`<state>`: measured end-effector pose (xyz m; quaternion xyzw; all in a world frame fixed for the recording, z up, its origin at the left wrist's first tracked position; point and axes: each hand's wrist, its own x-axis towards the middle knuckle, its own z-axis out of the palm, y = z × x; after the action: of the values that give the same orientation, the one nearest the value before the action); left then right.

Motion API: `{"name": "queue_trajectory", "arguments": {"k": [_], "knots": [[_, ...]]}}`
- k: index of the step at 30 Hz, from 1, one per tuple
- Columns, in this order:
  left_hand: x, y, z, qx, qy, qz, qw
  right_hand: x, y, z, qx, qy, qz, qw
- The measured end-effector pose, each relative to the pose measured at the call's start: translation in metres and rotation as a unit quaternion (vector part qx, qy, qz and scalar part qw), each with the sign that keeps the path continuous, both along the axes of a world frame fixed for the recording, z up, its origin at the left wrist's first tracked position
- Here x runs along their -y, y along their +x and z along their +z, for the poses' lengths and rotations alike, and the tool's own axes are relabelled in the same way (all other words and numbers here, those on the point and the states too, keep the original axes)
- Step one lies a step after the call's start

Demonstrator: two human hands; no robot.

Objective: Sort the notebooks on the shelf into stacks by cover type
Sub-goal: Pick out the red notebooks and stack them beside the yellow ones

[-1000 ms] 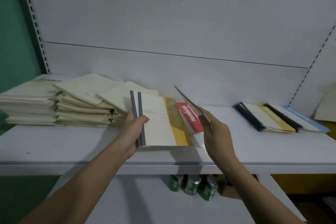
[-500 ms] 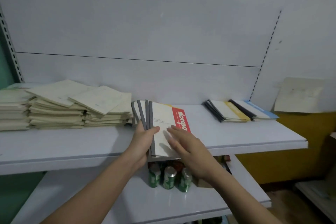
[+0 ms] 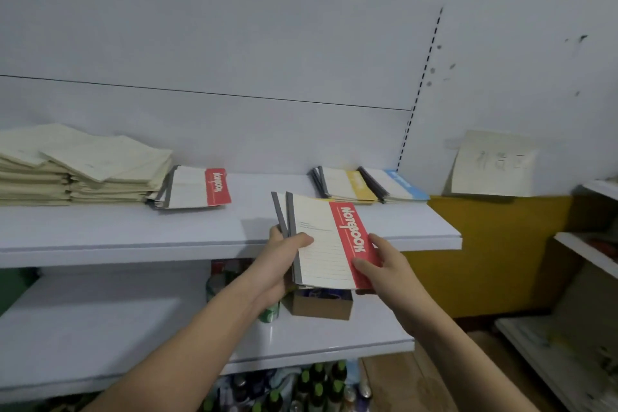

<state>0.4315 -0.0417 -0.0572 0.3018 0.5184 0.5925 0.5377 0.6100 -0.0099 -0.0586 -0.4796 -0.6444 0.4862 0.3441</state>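
Note:
I hold a small bundle of grey-spined notebooks in front of the shelf edge; the top one is a red-banded notebook [image 3: 329, 241]. My left hand [image 3: 284, 261] grips the bundle at its spine side, thumb across the cover. My right hand [image 3: 384, 266] pinches the red band at the lower right corner. On the white shelf [image 3: 100, 231] lie a second red-banded notebook [image 3: 197, 189], a yellow-banded stack [image 3: 347, 184] and a blue-banded stack [image 3: 394, 184]. Piles of cream notebooks [image 3: 83, 167] fill the left end.
A paper sheet [image 3: 491, 164] leans on the wall at the right. On the lower shelf [image 3: 100, 338] stand a cardboard box [image 3: 321, 306] and green cans [image 3: 269, 313]. Bottles crowd the floor below. Another shelf unit [image 3: 588, 254] stands at the far right.
The view has swung right. The bundle in my hands has lifted off the shelf and moved right, toward the colour-banded stacks. One red-banded notebook now lies by the cream piles.

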Motion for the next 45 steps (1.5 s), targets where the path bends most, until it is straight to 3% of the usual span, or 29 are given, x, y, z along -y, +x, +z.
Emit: {"name": "queue_trajectory", "arguments": {"k": [4,10,14,23,27,30,32,40,45], "knots": [[-0.024,0.009,-0.001,-0.053,0.005,-0.037,0.998,-0.031,0.018,-0.008,0.006,0.003,0.009,1.000],[-0.098,0.000,-0.008,-0.091,0.002,0.064,0.994,-0.109,-0.001,-0.024,-0.038,0.018,-0.028,0.999],[-0.171,-0.006,-0.017,-0.094,0.008,0.069,0.993,-0.179,-0.011,-0.027,-0.019,0.051,-0.064,0.996],[-0.291,-0.018,-0.022,-0.229,0.017,0.033,0.973,-0.299,-0.023,-0.018,0.122,0.115,-0.045,0.985],[-0.306,-0.013,-0.034,-0.258,0.026,0.024,0.965,-0.325,-0.028,-0.023,0.226,0.181,-0.016,0.957],[-0.315,-0.015,-0.043,-0.278,0.021,0.029,0.960,-0.345,-0.034,-0.025,0.336,0.188,0.010,0.923],[-0.317,-0.014,-0.046,-0.284,0.009,0.022,0.959,-0.353,-0.040,-0.028,0.364,0.179,0.027,0.914],[-0.324,-0.001,-0.050,-0.322,-0.007,0.071,0.944,-0.366,-0.051,-0.039,0.313,0.140,0.050,0.938],[-0.320,0.000,-0.040,-0.347,-0.010,0.153,0.925,-0.364,-0.039,-0.032,0.283,0.261,0.046,0.922]]}}
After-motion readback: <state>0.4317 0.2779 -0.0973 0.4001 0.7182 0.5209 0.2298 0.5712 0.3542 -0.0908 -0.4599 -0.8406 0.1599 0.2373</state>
